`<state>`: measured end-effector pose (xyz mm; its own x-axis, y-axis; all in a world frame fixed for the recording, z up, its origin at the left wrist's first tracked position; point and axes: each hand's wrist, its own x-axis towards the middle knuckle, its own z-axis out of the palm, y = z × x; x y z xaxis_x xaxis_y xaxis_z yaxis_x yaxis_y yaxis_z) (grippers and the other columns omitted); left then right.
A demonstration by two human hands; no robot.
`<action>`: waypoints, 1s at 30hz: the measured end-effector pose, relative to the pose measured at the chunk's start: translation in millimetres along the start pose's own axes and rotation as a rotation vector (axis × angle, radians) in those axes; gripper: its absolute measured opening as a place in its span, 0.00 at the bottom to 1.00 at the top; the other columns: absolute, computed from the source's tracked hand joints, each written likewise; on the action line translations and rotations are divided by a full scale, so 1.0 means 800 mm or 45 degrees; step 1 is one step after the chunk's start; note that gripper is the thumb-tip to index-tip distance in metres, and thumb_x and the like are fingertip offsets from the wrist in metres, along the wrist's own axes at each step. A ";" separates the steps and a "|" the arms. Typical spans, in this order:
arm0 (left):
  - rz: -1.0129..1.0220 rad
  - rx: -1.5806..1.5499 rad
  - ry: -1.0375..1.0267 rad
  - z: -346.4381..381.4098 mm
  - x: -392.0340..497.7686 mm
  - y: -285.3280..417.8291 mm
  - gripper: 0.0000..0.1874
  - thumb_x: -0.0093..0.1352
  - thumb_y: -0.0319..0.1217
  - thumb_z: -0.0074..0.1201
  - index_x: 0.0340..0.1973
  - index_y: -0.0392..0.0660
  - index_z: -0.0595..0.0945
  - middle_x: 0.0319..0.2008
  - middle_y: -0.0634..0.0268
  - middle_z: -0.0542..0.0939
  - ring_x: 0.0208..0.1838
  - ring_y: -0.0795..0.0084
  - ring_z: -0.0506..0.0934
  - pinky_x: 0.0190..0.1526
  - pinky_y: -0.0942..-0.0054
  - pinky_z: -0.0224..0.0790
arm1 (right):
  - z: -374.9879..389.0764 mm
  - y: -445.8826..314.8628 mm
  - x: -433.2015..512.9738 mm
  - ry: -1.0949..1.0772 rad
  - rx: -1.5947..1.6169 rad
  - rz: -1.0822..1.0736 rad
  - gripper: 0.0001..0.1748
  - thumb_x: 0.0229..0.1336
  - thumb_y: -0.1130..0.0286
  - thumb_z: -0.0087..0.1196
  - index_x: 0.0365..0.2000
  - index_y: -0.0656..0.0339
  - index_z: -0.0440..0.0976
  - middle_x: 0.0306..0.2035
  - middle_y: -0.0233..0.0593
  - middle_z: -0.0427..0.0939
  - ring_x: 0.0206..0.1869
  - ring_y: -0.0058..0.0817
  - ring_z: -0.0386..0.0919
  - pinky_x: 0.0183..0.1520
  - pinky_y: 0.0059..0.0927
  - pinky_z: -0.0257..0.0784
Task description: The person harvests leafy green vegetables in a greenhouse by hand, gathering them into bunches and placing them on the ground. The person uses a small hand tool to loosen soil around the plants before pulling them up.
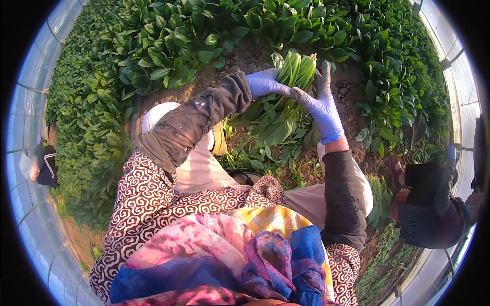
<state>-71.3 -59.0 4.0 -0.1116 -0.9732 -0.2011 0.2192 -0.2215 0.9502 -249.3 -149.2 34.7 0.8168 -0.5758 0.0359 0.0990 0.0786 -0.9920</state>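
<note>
A bunch of leafy greens point(298, 72), probably spinach, lies between my gloved hands, its pale stem ends up and its leaves hanging down toward me. My left hand point(268, 83), in a blue-violet glove with soiled fingers, grips the bunch from the left side. On the right, my right hand point(321, 101) in a matching glove has its thumb at the front of the bunch and its fingers spread upward along the right side; some fingers are hidden behind the stems. Loose leaves point(258, 157) lie on the soil below the bunch, between my legs.
Dense rows of leafy plants point(168, 42) stand ahead and to both sides, with bare soil point(249, 57) before them. A bundle of greens point(379, 199) lies by my right knee. A person point(432, 206) crouches at the right; another person point(44, 164) is at the far left. Plastic greenhouse walls curve around.
</note>
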 end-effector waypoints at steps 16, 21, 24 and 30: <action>0.691 0.884 0.835 0.066 0.011 0.022 0.26 0.64 0.36 0.61 0.57 0.42 0.74 0.53 0.53 0.78 0.58 0.53 0.74 0.60 0.64 0.66 | -0.057 -0.027 0.011 0.304 0.506 0.011 0.34 0.56 0.78 0.55 0.64 0.59 0.59 0.54 0.42 0.72 0.55 0.29 0.72 0.59 0.35 0.69; 1.103 1.121 0.834 0.048 0.017 0.041 0.20 0.65 0.31 0.60 0.53 0.44 0.77 0.52 0.57 0.78 0.56 0.57 0.75 0.59 0.65 0.66 | -0.049 -0.019 0.006 0.124 0.833 0.154 0.35 0.57 0.72 0.56 0.64 0.59 0.57 0.57 0.44 0.70 0.56 0.32 0.71 0.60 0.38 0.69; 0.983 0.887 0.620 0.051 0.021 0.048 0.21 0.66 0.30 0.59 0.55 0.43 0.76 0.56 0.56 0.74 0.57 0.60 0.74 0.58 0.67 0.69 | -0.040 -0.009 0.003 0.159 0.987 0.310 0.28 0.59 0.71 0.56 0.59 0.61 0.64 0.55 0.41 0.73 0.54 0.33 0.74 0.59 0.38 0.70; 0.965 1.357 0.654 0.042 0.027 0.033 0.24 0.67 0.24 0.56 0.59 0.42 0.73 0.60 0.56 0.70 0.59 0.64 0.73 0.62 0.71 0.67 | -0.034 0.000 -0.003 0.193 1.051 0.381 0.25 0.60 0.70 0.56 0.57 0.60 0.66 0.53 0.40 0.75 0.53 0.32 0.75 0.59 0.38 0.69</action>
<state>-100.8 -84.1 33.0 0.1140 -0.7983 0.5914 -0.7905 0.2878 0.5407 -266.5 -169.9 31.1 0.7961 -0.5337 -0.2851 0.3191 0.7707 -0.5515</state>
